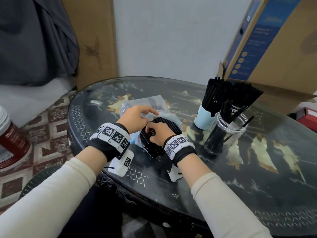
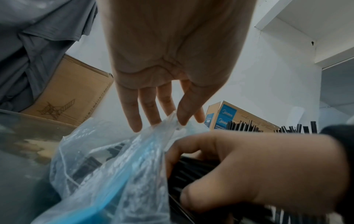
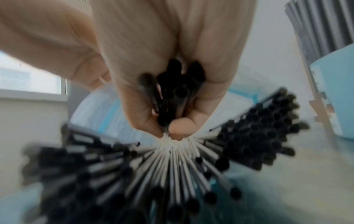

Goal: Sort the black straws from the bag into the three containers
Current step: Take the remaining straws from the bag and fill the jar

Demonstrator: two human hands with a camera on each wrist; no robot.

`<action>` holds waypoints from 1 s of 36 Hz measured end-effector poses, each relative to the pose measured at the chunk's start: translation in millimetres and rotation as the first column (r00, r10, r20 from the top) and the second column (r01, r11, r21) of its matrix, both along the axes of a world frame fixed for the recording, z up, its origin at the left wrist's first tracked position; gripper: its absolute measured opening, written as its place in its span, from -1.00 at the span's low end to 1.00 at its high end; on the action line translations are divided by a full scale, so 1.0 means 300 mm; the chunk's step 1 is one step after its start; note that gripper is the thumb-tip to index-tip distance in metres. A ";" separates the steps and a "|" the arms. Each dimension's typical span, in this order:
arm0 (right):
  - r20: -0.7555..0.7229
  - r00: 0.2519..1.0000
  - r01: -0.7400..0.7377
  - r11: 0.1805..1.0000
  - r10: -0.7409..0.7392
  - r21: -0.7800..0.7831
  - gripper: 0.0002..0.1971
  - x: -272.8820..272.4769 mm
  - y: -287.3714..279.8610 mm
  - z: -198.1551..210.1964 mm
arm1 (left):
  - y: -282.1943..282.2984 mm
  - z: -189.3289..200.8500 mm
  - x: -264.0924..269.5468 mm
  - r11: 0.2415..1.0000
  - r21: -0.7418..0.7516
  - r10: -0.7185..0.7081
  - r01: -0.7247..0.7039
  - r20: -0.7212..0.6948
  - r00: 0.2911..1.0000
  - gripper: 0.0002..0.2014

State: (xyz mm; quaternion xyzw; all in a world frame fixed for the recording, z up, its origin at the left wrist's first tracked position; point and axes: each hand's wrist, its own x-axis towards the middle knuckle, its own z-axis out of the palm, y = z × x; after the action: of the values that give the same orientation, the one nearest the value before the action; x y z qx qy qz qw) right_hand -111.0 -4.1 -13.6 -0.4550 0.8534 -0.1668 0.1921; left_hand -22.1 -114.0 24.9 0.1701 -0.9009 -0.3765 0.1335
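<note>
A clear plastic bag point(image 1: 151, 102) with a blue strip lies mid-table, and a heap of black straws point(image 1: 155, 146) spills from its mouth. My left hand point(image 1: 139, 115) pinches the bag's upper edge between thumb and fingers point(image 2: 182, 118), lifting the plastic bag point(image 2: 114, 166). My right hand point(image 1: 157, 133) lies on the heap, curled round a small bunch of straws point(image 3: 178, 94); the loose straws point(image 3: 107, 174) fan out below it. To the right stand a light blue cup point(image 1: 204, 117) packed with straws and a clear jar point(image 1: 224, 134) holding fewer. A third container is not visible.
The round dark table point(image 1: 257, 194) has its near edge by my forearms. A blue-printed cardboard box point(image 1: 274, 48) leans at the back right behind the containers. Another carton point(image 1: 96, 48) stands at the back left. A red-and-white canister point(image 1: 12, 140) sits on the floor.
</note>
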 end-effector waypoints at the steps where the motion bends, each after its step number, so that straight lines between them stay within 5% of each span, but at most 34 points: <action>1: 0.010 1.000 0.006 1.000 -0.006 -0.012 -0.74 -0.002 0.006 0.010 | 0.000 -0.002 0.000 1.000 -0.006 0.000 0.000 -0.001 1.000 -0.57; 11: 0.071 0.997 -0.001 0.999 0.004 -0.038 -0.76 -0.009 0.184 0.127 | 0.035 -0.064 0.014 0.993 -0.116 -0.030 0.025 -0.038 0.999 -0.55; 14: 0.056 0.998 -0.036 0.999 0.038 -0.023 -0.73 -0.009 0.263 0.176 | 0.101 -0.065 0.019 0.940 -0.315 -0.189 0.131 -0.160 0.969 -0.46; 18: 0.043 0.997 -0.060 0.998 0.060 0.006 -0.68 0.011 0.372 0.222 | 0.202 -0.071 -0.004 0.783 -0.479 -0.485 0.397 -0.070 0.872 -0.29; 25: 0.076 0.993 -0.094 0.996 0.094 -0.001 -0.60 0.053 0.534 0.283 | 0.349 -0.062 -0.081 0.762 -0.486 -0.519 0.427 -0.063 0.853 -0.38; 32: -0.161 0.987 -0.041 0.971 0.003 -0.235 -0.55 0.019 0.657 0.395 | 0.444 -0.084 -0.114 0.937 -0.106 -0.350 0.334 -0.238 0.906 -0.63; 36: -0.299 0.945 -0.073 0.808 -0.131 -0.585 -0.61 0.041 0.662 0.414 | 0.528 -0.061 -0.121 0.940 0.219 -0.194 0.262 -0.288 0.938 -0.93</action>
State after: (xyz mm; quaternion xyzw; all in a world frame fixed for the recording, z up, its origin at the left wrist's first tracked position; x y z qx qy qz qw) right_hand -98.6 194.6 110.7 -0.4998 0.7860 -0.3486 -0.1041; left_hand -58.4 44.5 6.5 0.0278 -0.8330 -0.5211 0.1837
